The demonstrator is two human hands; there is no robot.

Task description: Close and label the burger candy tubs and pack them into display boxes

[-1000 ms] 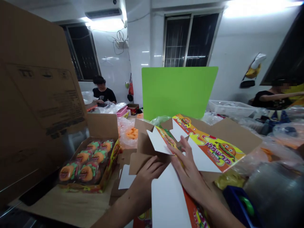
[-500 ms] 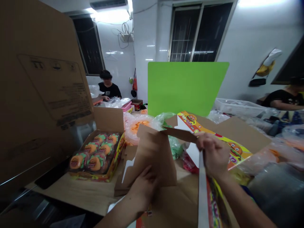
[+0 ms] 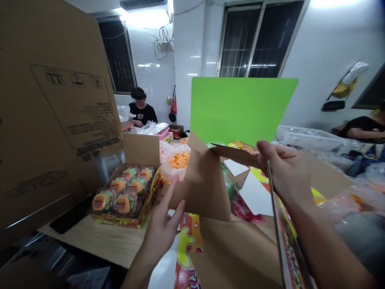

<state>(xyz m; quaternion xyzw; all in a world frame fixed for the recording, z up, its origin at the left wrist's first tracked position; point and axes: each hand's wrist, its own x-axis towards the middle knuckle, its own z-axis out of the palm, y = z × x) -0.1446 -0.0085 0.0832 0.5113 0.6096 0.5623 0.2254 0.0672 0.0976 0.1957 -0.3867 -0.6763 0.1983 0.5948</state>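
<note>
My right hand (image 3: pixel 285 172) is shut on the edge of a folding printed carton blank (image 3: pixel 288 241), raising it on edge with its brown card flap (image 3: pixel 207 184) standing up. My left hand (image 3: pixel 161 230) is open with its fingers spread, holding nothing, next to the flap's lower left side. A display tray of burger-shaped gummy sweets (image 3: pixel 124 196) stands left of that hand. Another printed panel (image 3: pixel 188 249) lies below the flap, partly hidden.
A large cardboard sheet (image 3: pixel 57 112) rises at the left beside a wooden table (image 3: pixel 90 241) with a black phone (image 3: pixel 70 214). A green board (image 3: pixel 240 108) stands behind the work. Plastic bags of orange sweets (image 3: pixel 179 160) lie nearby, and two co-workers (image 3: pixel 141 108) (image 3: pixel 363 128) sit farther off.
The carton blank has turned up on edge and the flap stands taller. My left hand has let go and opened, and my right hand has risen. The view has shifted slightly.
</note>
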